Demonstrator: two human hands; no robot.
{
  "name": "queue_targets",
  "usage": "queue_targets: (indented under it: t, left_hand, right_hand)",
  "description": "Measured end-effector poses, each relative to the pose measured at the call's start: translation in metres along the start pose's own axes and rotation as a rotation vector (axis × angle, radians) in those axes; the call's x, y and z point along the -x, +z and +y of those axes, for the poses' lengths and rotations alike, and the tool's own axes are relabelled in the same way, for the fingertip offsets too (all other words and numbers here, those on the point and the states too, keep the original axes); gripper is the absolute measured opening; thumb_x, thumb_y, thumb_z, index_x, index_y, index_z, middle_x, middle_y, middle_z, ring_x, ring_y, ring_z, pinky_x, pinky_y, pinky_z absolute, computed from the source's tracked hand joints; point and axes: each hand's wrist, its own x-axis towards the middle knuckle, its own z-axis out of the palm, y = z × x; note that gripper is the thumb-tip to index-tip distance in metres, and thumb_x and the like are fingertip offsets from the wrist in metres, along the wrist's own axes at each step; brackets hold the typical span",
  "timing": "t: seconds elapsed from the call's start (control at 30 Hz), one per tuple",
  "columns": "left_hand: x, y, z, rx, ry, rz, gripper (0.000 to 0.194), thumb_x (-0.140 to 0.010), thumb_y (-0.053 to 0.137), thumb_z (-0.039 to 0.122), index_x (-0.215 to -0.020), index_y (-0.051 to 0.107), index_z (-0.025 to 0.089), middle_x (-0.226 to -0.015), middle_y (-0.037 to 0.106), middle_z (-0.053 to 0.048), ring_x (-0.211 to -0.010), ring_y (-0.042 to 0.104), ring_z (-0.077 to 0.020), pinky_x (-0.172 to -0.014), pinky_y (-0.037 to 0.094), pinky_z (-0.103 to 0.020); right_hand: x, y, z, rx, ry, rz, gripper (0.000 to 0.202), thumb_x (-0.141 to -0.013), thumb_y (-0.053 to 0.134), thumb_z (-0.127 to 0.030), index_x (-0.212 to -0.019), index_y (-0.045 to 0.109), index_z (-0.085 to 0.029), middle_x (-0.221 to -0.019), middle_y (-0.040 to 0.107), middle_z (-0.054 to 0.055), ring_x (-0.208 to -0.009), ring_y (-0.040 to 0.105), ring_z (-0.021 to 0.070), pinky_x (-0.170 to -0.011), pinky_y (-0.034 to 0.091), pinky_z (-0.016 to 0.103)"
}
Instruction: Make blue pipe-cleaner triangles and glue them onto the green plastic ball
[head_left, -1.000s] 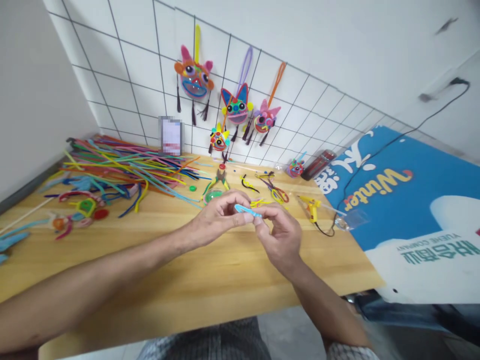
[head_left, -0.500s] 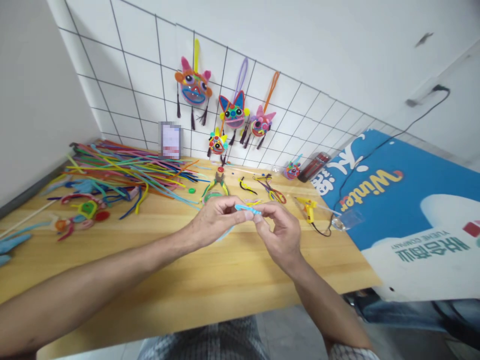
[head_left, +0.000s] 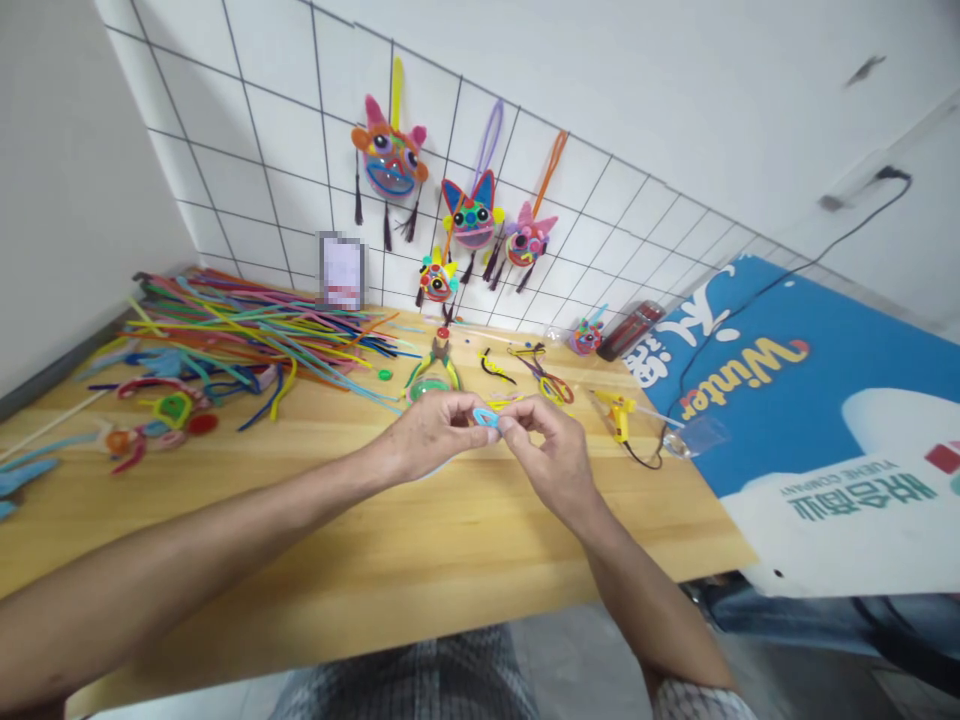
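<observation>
A light-blue pipe cleaner (head_left: pixel 486 417), bent into a small loop, is pinched between both hands above the wooden table. My left hand (head_left: pixel 435 432) grips its left side with thumb and forefinger. From the right, the fingertips of my right hand (head_left: pixel 551 450) close on the loop's other side. Part of the pipe cleaner is hidden by the fingers. Just behind my left hand lie pliers (head_left: pixel 439 365) with green-and-yellow handles and a clear round piece (head_left: pixel 429 388) with green showing through.
A heap of coloured pipe cleaners (head_left: pixel 247 325) covers the back left. A yellow glue gun (head_left: pixel 620 415) with a black cord lies at right, near a dark red bottle (head_left: pixel 632 330). Decorated ornaments (head_left: pixel 471 215) hang on the wall grid. A blue board (head_left: pixel 757 370) adjoins the table's right side.
The pipe cleaner has turned so its loop now shows as an open ring. My right hand has shifted slightly left, closer to my left hand.
</observation>
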Motion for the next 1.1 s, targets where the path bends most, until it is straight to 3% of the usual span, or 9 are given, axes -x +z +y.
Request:
queue_targets:
  t: [0.17,0.33,0.4,0.53,0.67,0.77,0.9,1.0,1.1]
  left_hand:
    - [-0.002,-0.006,-0.005,-0.129,0.022,0.015,0.029,-0.082,0.069,0.044,-0.083,0.065,0.016,-0.067,0.052,0.004,-0.06,0.044,-0.0111,-0.057,0.034,-0.024]
    - [0.016,-0.001,0.005,-0.37,0.321,0.426,0.023,-0.083,0.074,0.033,-0.1,0.069,0.018,-0.091,0.065,-0.004,-0.081,0.056,-0.0168,-0.07,0.042,-0.027]
    - [0.025,0.007,0.003,-0.304,0.315,0.392,0.015,-0.09,0.065,0.031,-0.084,0.068,0.018,-0.08,0.063,-0.002,-0.073,0.054,-0.0146,-0.067,0.041,-0.027]
    - [0.028,0.023,-0.021,0.003,0.108,0.229,0.024,-0.09,0.062,0.035,-0.074,0.061,0.017,-0.067,0.056,0.003,-0.064,0.049,-0.0119,-0.064,0.039,-0.025]
    - [0.019,0.033,-0.048,0.181,-0.025,0.282,0.031,-0.09,0.06,0.042,-0.072,0.059,0.017,-0.064,0.05,0.005,-0.062,0.043,-0.0112,-0.061,0.037,-0.025]
    - [0.016,0.036,-0.058,0.297,-0.036,0.34,0.03,-0.086,0.066,0.045,-0.086,0.064,0.016,-0.074,0.059,0.002,-0.066,0.048,-0.0118,-0.063,0.04,-0.025]
    - [0.015,0.036,-0.062,0.469,-0.067,0.361,0.046,-0.075,0.08,0.047,-0.103,0.065,0.014,-0.081,0.065,0.0,-0.066,0.052,-0.0111,-0.061,0.042,-0.024]
    - [0.015,0.035,-0.065,0.539,-0.084,0.353,0.047,-0.075,0.079,0.051,-0.102,0.067,0.014,-0.077,0.064,0.001,-0.06,0.05,-0.0099,-0.057,0.041,-0.025]
    - [0.016,0.034,-0.07,0.482,-0.065,0.323,0.039,-0.078,0.077,0.05,-0.086,0.065,0.014,-0.069,0.06,0.003,-0.058,0.047,-0.0092,-0.057,0.038,-0.024]
  right_hand:
    - [-0.003,0.0,0.004,0.11,-0.035,-0.063,0.009,-0.091,0.063,-0.021,-0.083,0.066,-0.021,-0.08,0.069,0.001,-0.073,0.063,0.0144,-0.072,0.048,0.028]
    - [-0.006,0.01,0.025,-0.088,0.164,0.016,0.015,-0.092,0.059,-0.032,-0.083,0.062,-0.021,-0.075,0.063,-0.002,-0.067,0.056,0.0135,-0.065,0.044,0.027]
    - [-0.005,0.016,0.033,-0.227,0.236,0.052,0.017,-0.091,0.059,-0.036,-0.083,0.06,-0.021,-0.071,0.059,-0.004,-0.064,0.052,0.0126,-0.062,0.042,0.026]
    - [0.0,0.03,0.038,-0.357,0.31,0.107,0.018,-0.09,0.058,-0.036,-0.079,0.057,-0.021,-0.066,0.05,-0.006,-0.061,0.044,0.0118,-0.062,0.038,0.026]
    - [0.011,0.048,0.041,-0.421,0.369,0.122,0.023,-0.092,0.057,-0.037,-0.075,0.053,-0.022,-0.065,0.046,-0.007,-0.061,0.042,0.012,-0.062,0.037,0.026]
    - [0.02,0.063,0.046,-0.527,0.431,0.159,0.023,-0.09,0.059,-0.039,-0.077,0.054,-0.021,-0.065,0.048,-0.007,-0.061,0.043,0.0117,-0.061,0.037,0.026]
    - [0.027,0.079,0.05,-0.688,0.524,0.215,0.025,-0.086,0.063,-0.042,-0.077,0.055,-0.021,-0.065,0.049,-0.007,-0.058,0.043,0.0107,-0.057,0.036,0.024]
    - [0.027,0.083,0.048,-0.742,0.578,0.233,0.029,-0.084,0.066,-0.046,-0.075,0.055,-0.021,-0.063,0.049,-0.006,-0.056,0.041,0.0103,-0.055,0.035,0.024]
    - [0.024,0.082,0.046,-0.776,0.605,0.245,0.03,-0.082,0.069,-0.046,-0.074,0.054,-0.021,-0.063,0.049,-0.006,-0.056,0.042,0.0102,-0.055,0.037,0.024]
